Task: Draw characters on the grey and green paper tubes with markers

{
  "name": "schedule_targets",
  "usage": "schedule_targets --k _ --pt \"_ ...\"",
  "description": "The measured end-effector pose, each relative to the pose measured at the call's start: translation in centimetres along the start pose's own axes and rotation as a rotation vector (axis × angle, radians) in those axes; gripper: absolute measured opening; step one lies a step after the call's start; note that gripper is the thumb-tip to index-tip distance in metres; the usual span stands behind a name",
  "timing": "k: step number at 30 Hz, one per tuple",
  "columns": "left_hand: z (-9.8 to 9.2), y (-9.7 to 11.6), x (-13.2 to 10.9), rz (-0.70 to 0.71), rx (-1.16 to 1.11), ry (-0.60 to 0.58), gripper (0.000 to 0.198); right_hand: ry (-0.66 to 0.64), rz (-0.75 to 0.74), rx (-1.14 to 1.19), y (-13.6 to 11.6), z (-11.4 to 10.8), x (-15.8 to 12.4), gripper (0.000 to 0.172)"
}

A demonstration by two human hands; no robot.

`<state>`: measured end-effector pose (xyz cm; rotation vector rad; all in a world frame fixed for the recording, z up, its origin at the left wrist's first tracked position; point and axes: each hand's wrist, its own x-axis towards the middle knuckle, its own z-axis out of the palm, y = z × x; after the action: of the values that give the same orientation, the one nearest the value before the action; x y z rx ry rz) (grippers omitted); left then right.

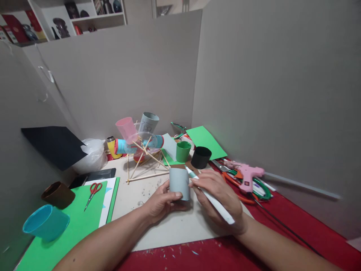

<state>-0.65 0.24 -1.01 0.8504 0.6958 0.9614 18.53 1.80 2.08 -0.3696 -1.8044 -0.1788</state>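
My left hand [162, 201] is closed around a small grey paper cylinder [178, 183], thumb across its lower front. A white marker pen [216, 205] is gripped in my right hand [218, 192], its tip close to the cylinder's upper right edge; I cannot tell whether it touches. Both hands are above a pale work board [158, 235]. Behind them stands a wheel-like model of wooden sticks [141, 162], bearing a pink paper cup [126, 128], a grey paper cup with dark line drawing [149, 122] and a blue-and-red cylinder [124, 146].
Right of the board lie a pink glue gun [249, 175] with its cord and scissors [225, 167]. A green cup [183, 151] and a black cup [201, 157] stand behind. At left, red-handled scissors [94, 190], a blue cup [46, 223] and a brown cup [58, 195] rest on green paper [76, 218].
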Motion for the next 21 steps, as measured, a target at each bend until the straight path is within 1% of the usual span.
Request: schedule_targets --k 3,8,13,17,21 --pt "0.04 0.09 -0.03 0.0 0.0 -0.001 0.066 -0.003 -0.015 -0.007 0.01 -0.13 0.06 0.034" --pt "0.18 0.24 -0.17 0.0 0.004 0.017 0.065 0.008 -0.004 0.015 -0.07 0.08 0.11 0.032" --pt "0.19 0.33 -0.3 0.009 0.029 0.021 0.057 0.012 -0.025 0.015 0.11 0.23 -0.1 0.034" --pt "0.05 0.36 -0.28 0.004 0.037 0.024 0.058 0.008 -0.046 0.026 0.36 0.4 -0.18 0.032" --pt "-0.07 0.38 -0.25 -0.008 0.034 0.017 0.051 0.017 -0.018 0.033 0.56 0.64 -0.27 0.03"
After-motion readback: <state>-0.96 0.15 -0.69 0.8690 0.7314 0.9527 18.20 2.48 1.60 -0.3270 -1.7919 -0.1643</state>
